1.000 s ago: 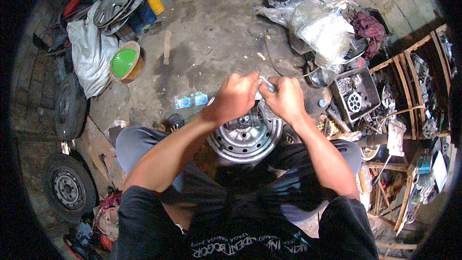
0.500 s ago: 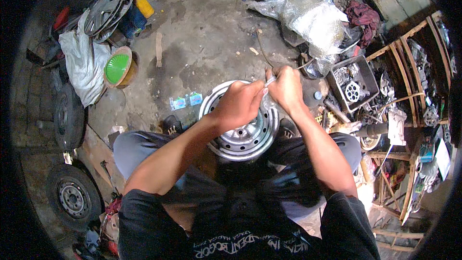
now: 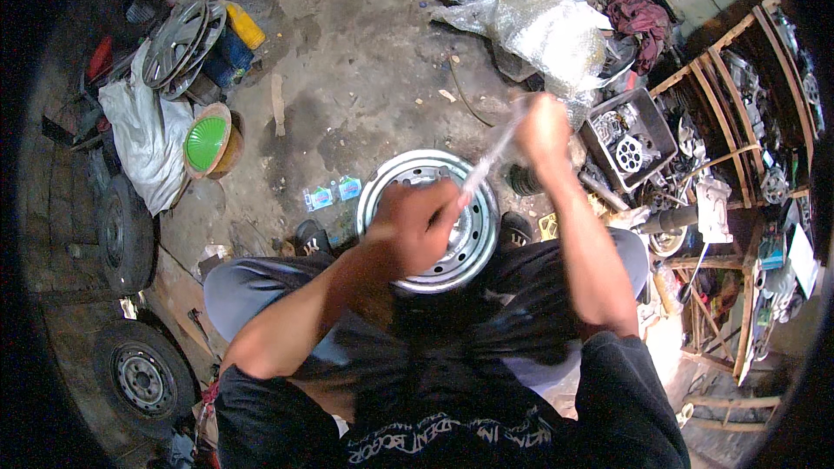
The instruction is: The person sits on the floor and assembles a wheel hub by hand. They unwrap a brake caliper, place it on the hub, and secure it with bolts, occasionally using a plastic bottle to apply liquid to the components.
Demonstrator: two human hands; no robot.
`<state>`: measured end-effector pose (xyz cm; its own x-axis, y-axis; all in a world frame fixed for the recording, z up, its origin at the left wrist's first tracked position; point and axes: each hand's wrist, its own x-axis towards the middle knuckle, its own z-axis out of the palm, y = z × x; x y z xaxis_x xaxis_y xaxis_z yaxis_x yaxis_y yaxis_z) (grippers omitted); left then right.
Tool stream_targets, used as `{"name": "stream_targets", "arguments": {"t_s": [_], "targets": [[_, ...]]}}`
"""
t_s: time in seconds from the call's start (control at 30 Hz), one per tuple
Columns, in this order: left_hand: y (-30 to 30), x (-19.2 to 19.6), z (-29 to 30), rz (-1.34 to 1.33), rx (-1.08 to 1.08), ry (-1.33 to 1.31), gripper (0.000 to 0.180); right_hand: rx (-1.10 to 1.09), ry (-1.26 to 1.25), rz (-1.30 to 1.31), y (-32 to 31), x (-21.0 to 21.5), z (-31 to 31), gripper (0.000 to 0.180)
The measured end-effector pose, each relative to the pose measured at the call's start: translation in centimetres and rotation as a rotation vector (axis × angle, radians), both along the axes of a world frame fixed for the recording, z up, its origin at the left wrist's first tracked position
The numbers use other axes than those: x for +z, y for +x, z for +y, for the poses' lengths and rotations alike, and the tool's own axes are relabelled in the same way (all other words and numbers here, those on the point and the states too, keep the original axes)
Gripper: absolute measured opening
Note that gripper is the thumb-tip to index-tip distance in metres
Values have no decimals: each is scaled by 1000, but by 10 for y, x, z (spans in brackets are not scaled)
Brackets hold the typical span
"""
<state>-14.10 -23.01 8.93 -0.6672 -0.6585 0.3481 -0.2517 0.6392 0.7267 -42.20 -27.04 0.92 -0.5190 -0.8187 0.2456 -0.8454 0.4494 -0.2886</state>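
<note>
Head view: grip status?

Left hand looks closed on a pale strip by its lower end; right hand, blurred, seems to grasp the upper end.

Strip's position?

Between the hands, slanting over the wheel rim, which sits between the shoes.

Progress?

Strip spans straight, both ends apparently held. What's left: can't tell.
</note>
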Motion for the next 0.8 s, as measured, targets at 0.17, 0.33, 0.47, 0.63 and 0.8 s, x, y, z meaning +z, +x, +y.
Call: {"name": "stream_targets", "arguments": {"t_s": [0.17,0.33,0.47,0.63,0.8], "targets": [[109,12,-40,168,573,570,24,-111,-140,-15,-40,45,22,39],[93,-14,-50,461,310,900,30,153,-38,-331,1,-4,1,63],[93,-27,-51,434,135,1075,34,242,99,-258,9,-16,-23,66],[82,-38,-62,296,122,948,31,385,327,-37,47,21,-6,54],[64,-66,-54,425,194,887,20,698,130,-505,97,54,11,48]]}}
